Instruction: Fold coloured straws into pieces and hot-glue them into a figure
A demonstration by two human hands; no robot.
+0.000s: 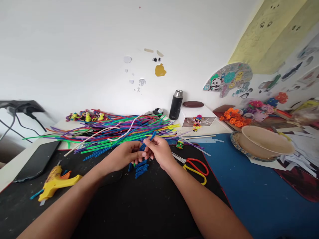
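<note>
Both my hands meet over the black mat (139, 205), pinching a blue pipe cleaner (150, 138) between them. My left hand (126, 153) grips its lower part with curled fingers. My right hand (160, 149) holds the upper part, and the free end sticks up to the right. Just below my hands lies a small bundle of folded blue pipe cleaner pieces (140, 168). Behind them a big heap of many-coloured pipe cleaners (112, 131) spreads across the table.
A yellow glue gun (56, 182) lies at the left, a dark tablet (37, 161) beyond it. Red-and-yellow scissors (195, 166) sit right of my hands. A black flask (176, 104), a white box (198, 116), a beige bowl (264, 141) and orange paper flowers (233, 118) stand at the back right.
</note>
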